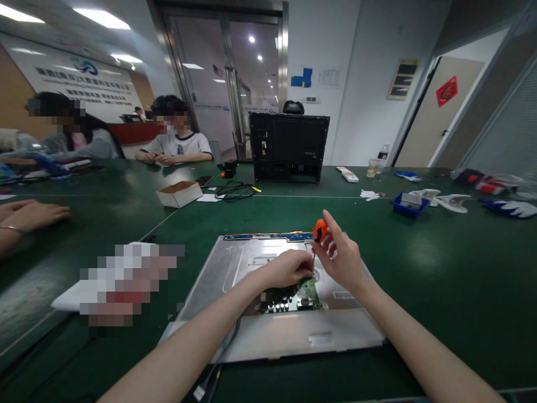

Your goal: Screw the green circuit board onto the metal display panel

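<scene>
right hand (342, 257) has its thumb and fingers closed round the handle of an orange screwdriver (320, 230), shaft pointing down; left hand (289, 268) has its fingers bunched narrow by the lower end of the shaft, but can't tell if they pinch the shaft, a screw or nothing. the green circuit board (310, 296) lies on the metal panel (222, 268), under and just beside the left hand, with the panel flat on the green table (440, 313). main risk: tip slips sideways, since the handle is high and only finger-held, and scratches the board or pokes the left fingers. a small screw, if there is one, could drop among the parts; the left hand hides that spot. pressing off-centre might chip the board edge. the blue strip board (268, 237) sits close to the handle, so a knock could bend it. black cable (229, 341) crosses the panel near the left forearm; an arm shift might snag it.
</scene>
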Demonstrator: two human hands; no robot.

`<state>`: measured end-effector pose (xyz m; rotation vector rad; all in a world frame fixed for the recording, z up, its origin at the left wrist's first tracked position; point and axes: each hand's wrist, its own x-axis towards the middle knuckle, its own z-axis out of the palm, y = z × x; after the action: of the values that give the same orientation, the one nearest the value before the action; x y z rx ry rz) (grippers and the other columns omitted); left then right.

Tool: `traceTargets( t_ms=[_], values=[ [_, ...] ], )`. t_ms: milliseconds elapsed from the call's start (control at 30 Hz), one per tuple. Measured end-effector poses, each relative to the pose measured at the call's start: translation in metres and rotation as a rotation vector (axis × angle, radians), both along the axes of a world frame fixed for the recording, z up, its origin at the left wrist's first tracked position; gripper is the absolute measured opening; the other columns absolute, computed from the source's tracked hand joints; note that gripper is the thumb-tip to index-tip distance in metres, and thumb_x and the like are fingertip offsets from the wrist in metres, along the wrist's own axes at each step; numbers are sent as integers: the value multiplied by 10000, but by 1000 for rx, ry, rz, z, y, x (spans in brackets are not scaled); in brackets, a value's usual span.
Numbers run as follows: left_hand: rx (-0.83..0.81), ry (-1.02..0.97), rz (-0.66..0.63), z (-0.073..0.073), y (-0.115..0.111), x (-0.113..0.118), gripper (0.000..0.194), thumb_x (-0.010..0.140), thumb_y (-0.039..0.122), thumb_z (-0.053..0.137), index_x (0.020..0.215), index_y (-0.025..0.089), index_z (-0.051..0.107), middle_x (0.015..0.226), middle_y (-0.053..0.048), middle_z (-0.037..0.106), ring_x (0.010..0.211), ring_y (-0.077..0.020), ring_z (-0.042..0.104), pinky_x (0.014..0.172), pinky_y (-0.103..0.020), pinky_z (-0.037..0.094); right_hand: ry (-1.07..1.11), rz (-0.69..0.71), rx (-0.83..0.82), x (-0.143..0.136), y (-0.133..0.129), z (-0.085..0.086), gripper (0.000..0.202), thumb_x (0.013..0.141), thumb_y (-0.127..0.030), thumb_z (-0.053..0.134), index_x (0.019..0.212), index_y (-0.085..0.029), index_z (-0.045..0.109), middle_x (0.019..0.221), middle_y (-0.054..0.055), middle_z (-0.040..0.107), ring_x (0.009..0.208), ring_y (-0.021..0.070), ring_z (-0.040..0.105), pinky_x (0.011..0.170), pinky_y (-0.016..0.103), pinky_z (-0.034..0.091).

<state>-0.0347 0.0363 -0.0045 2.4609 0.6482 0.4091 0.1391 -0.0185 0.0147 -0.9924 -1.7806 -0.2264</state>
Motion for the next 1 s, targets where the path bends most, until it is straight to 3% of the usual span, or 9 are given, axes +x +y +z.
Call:
traceTargets(
  t_ms=[300, 1000],
  values=[
    [-29, -7, 8, -1, 0, 0, 46, 862, 116, 653, 884, 154, 637, 853, -35, 714, 759, -178, 643, 701, -252, 467, 16, 32, 32, 0, -1, 1, 568, 938, -193, 572, 1467, -275, 382, 789, -11, 656, 539, 121, 593, 474, 204, 479],
    [-32, -17, 7, 1, -2, -2, 9, 855, 144, 653, 861, 138, 650, 814, -47, 703, 720, -185, 632, 678, -267, 458, 24, 33, -28, 2, 1, -1, 581, 914, -190, 570, 1460, -255, 383, 751, -29, 629, 536, 121, 592, 499, 209, 487]
  ],
)
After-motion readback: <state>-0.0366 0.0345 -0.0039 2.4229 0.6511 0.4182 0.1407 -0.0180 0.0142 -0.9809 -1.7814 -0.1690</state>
